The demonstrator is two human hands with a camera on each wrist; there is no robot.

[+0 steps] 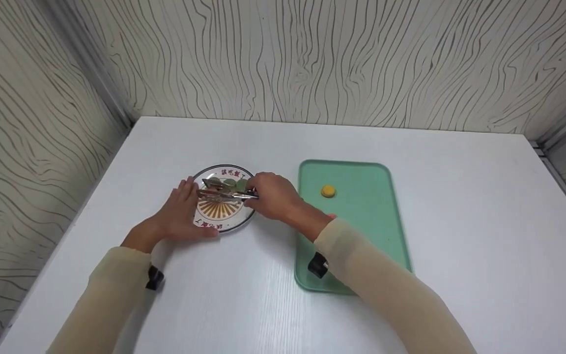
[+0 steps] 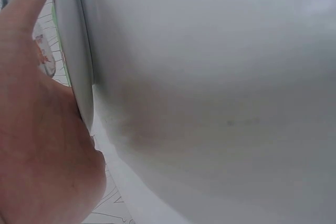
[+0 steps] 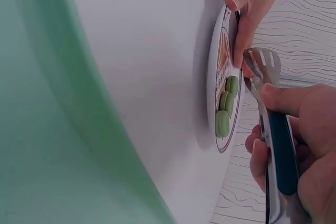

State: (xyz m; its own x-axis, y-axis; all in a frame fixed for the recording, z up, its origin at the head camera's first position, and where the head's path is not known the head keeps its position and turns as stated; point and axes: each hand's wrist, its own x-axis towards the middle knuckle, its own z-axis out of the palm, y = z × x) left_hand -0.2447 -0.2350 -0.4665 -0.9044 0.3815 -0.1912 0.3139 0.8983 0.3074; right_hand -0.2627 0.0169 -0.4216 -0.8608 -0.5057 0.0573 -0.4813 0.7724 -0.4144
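On the white worktop, a round white plate with a dark rim lies left of a green rectangular tray, the two apart. Three round green macarons sit in a row on the plate's far half. The left hand lies along the plate's left edge; the right hand, at its right, holds metal tongs over it. A round yellow macaron sits on the tray's far left part. Behind the worktop stands a cream line-patterned wall.

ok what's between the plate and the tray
Bare table between the plate and tray, seen in the right wrist view; the head view shows the right hand above it.
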